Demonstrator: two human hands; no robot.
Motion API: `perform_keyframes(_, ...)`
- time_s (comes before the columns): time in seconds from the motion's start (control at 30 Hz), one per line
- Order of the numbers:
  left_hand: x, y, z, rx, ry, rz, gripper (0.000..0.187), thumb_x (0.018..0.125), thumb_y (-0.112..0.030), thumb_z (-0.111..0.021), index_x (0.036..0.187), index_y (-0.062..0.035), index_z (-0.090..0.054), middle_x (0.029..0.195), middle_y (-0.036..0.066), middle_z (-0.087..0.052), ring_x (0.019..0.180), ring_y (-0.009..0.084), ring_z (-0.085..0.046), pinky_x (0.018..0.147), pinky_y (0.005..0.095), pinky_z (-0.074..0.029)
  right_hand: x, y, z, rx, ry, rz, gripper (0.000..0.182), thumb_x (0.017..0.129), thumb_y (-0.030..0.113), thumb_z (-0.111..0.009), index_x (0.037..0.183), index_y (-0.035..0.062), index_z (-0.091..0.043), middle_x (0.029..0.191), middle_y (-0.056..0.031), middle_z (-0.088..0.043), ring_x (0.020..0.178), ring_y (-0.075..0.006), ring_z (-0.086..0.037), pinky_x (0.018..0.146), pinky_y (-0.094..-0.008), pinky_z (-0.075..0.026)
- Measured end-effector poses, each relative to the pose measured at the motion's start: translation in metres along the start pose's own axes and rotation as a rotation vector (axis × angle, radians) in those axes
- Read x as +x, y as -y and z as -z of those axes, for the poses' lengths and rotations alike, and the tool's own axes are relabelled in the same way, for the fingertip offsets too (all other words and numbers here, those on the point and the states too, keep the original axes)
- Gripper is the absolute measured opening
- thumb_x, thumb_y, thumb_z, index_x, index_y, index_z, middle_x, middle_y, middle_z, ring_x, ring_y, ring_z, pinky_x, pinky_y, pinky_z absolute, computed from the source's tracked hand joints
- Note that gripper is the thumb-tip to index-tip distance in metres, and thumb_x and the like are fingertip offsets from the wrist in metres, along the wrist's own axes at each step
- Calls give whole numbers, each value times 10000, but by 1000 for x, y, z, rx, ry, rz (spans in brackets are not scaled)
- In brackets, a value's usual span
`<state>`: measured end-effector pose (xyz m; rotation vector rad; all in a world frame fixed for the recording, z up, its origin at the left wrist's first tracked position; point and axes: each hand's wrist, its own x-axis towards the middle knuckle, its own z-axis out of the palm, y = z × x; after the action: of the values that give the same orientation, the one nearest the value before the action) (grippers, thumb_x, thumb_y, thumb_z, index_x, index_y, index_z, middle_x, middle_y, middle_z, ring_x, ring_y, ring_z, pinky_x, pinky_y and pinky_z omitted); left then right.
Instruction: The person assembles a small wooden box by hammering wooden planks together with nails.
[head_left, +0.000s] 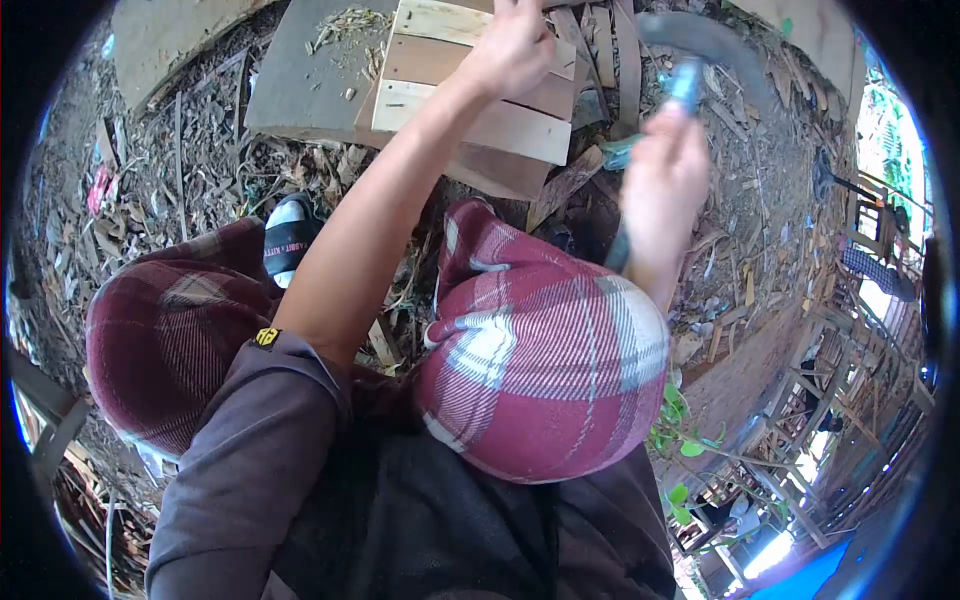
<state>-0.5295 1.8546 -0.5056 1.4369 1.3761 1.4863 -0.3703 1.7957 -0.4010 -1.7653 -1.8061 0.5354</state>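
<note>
My right hand is wrapped round a hammer, raised to the right of a wooden crate. Motion smears both this hand and the dark hammer head. My left hand rests at the crate's upper right part, its fingers pinched together. Whatever sits between those fingertips is too small to make out. Pale and brown slats run across the crate's top face, with small nail heads or nails showing near their left ends.
Under the crate lies a grey board strewn with wood chips. My knees, in plaid cloth, flank my left forearm. A sandalled foot is on the littered ground. Scrap wood sticks lie beyond the crate; a leafy plant grows at right.
</note>
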Motion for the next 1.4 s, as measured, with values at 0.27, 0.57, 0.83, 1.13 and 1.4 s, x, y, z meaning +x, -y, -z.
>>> perform_keyframes(0.27, 2, 22, -8, 265, -144, -177, 612, 788, 28, -451, 1356, 64, -228, 1279, 302, -290, 1154, 450, -393, 1015, 436, -355, 4, 7, 15, -35, 3, -23, 381, 958, 336, -466, 821, -8, -553, 623, -174, -599, 554, -318, -606, 506, -411, -427)
perform_keyframes(0.57, 9, 20, -7, 230, -157, -129, 608, 762, 85, -413, 1347, 47, -253, 1238, 290, -314, 1137, 440, -389, 1011, 439, -344, 10, -12, -4, -322, 60, 123, 438, 967, 422, -426, 831, 28, -563, 640, -131, -588, 594, -274, -595, 569, -400, -450)
perform_keyframes(0.83, 5, 15, -11, 144, -117, -89, 640, 734, 88, -412, 1354, 43, -258, 1235, 299, -307, 1142, 444, -386, 1022, 449, -333, 7, -16, -31, -353, 126, 111, 486, 947, 452, -432, 867, -8, -569, 805, -289, -611, 786, -502, -566, 680, -516, -461)
perform_keyframes(1.13, 2, 18, -15, 164, -155, -102, 640, 719, 92, -409, 1342, 53, -269, 1221, 285, -313, 1125, 424, -398, 1002, 430, -354, -1, -20, -17, -206, 119, 123, 397, 960, 342, -448, 806, -8, -553, 669, -239, -604, 647, -433, -601, 588, -483, -455)
perform_keyframes(1.4, 2, 14, -14, 178, -130, -100, 676, 688, 123, -395, 1346, 50, -260, 1215, 288, -313, 1109, 423, -402, 986, 431, -366, -5, 11, 15, 35, -52, 163, 431, 976, 412, -425, 850, 23, -562, 591, -120, -540, 557, -272, -561, 539, -381, -443)
